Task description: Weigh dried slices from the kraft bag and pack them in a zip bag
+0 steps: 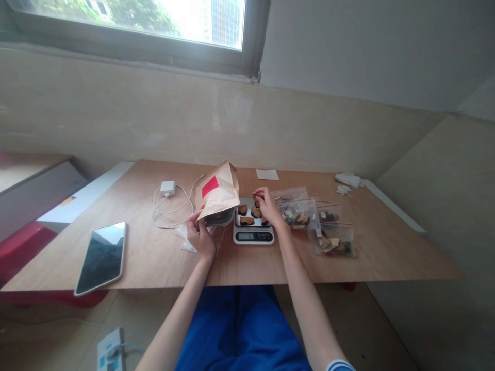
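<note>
My left hand [201, 237] is closed on the lower edge of a brown paper bag [224, 190] with a red label, tilted beside the scale. Beneath the bag, a dark clear-sided tray [222, 218] shows in part. My right hand [267, 207] is over the far right of a white digital kitchen scale [238, 238], its fingertips pinched at a dark brown dried piece [257, 202]. Several similar brown dried pieces [256, 212] lie spread on the scale's platform; my hand hides part of it.
Zip bags of dried pieces [333, 244] lie right of the scale. A tablet [102, 255] rests at the table's front left. A white charger [167, 188] with its cable is behind it. A white paper [267, 174] and crumpled white scraps [348, 180] lie toward the wall.
</note>
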A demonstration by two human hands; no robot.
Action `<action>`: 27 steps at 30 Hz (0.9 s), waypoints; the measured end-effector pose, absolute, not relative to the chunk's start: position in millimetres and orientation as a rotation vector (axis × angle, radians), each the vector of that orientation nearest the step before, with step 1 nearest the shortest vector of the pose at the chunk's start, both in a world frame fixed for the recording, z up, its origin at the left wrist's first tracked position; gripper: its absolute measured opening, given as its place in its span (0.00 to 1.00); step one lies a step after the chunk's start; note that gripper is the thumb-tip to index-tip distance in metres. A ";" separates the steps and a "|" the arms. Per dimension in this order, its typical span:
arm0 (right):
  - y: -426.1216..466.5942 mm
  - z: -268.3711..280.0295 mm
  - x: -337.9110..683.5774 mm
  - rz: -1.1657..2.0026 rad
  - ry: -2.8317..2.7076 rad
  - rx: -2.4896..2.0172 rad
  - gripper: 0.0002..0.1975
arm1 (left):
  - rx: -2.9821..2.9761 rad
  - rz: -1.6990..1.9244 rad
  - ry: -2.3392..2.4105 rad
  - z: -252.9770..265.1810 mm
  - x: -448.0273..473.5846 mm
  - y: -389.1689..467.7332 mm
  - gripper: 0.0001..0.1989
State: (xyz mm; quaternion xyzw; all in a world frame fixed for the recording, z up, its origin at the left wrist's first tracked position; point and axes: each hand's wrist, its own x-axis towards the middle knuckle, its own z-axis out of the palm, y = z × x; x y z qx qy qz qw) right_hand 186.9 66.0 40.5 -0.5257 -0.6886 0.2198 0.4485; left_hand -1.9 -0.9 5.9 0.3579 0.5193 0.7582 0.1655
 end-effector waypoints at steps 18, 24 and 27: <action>43.4 49.5 172.9 0.246 -2.031 -1.322 0.10 | 1.096 2.118 1.399 5.1 -0.1 -0.8 0.07; 32.0 47.3 183.1 0.354 -1.806 -1.284 0.19 | 1.099 2.118 1.406 5.1 -0.1 -1.1 0.07; 26.2 40.4 187.7 0.360 -1.729 -1.274 0.23 | 1.072 2.118 1.394 2.7 -0.3 0.1 0.07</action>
